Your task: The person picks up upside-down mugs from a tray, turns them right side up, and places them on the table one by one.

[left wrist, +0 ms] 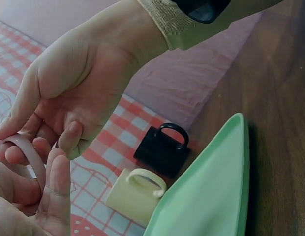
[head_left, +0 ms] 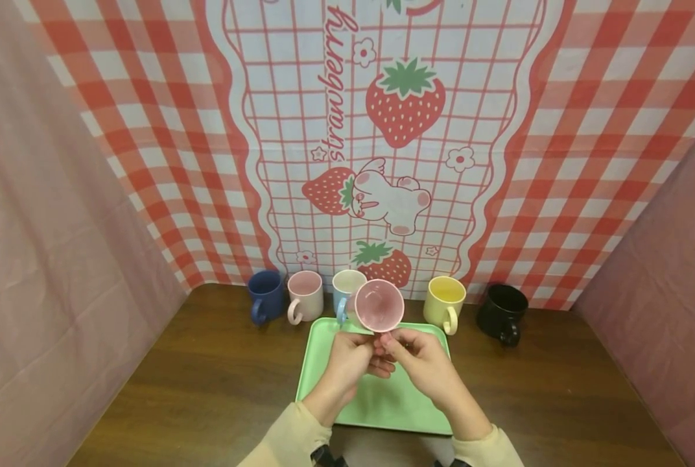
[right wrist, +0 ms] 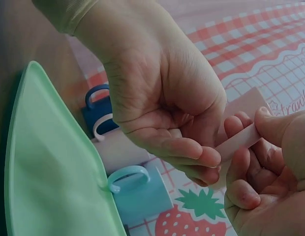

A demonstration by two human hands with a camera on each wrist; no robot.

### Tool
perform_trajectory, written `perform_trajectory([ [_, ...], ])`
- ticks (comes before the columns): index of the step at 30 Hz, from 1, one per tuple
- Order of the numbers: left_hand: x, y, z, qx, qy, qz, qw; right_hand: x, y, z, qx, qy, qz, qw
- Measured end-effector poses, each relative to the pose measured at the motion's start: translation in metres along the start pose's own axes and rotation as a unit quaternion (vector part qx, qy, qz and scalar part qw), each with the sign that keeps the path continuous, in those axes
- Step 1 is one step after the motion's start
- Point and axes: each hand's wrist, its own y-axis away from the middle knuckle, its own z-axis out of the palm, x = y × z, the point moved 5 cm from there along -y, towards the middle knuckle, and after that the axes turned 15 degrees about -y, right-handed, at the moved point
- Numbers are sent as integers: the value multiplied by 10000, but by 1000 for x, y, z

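A pink mug (head_left: 379,306) is held up over the far edge of a green tray (head_left: 376,415), tilted so its glossy pink inside faces the head camera. My left hand (head_left: 349,364) pinches the mug's handle (right wrist: 241,142) between thumb and fingers. From the other side, my right hand (head_left: 426,366) grips the same handle, its fingers curled at the loop in the left wrist view. The two hands meet under the mug, fingertips close together. Behind the raised mug, a light blue mug (head_left: 348,283) is partly covered by it in the head view.
Along the back of the wooden table (head_left: 207,389) stand a dark blue mug (head_left: 268,295), a pale pink mug (head_left: 308,298), a yellow mug (head_left: 443,301) and a black mug (head_left: 501,311). A strawberry-print checked cloth (head_left: 406,188) hangs behind them, with pink cloth at both sides.
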Motion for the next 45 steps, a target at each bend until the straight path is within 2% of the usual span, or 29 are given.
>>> perform_trajectory([
  [6, -2, 2, 3, -139, 44, -70, 9999, -2, 1, -3, 173, 123, -26, 9998],
  [10, -3, 4, 6, -196, 37, -95, 9998, -1, 0, -5, 296, -35, 126, 9995],
  [18, -5, 4, 10, -261, 20, -76, 9996, 1, 1, -4, 177, -407, 501, 9978],
  [29, -9, 4, 13, -276, -113, 110, 9995, 4, 3, -2, 69, -545, 900, 9944],
  [39, -12, 5, 14, -242, -133, 108, 9996, 6, 2, -2, 35, -555, 978, 9937],
  [45, -12, 5, 14, -282, -110, 75, 9995, 6, 2, -2, 252, -570, 943, 9936],
])
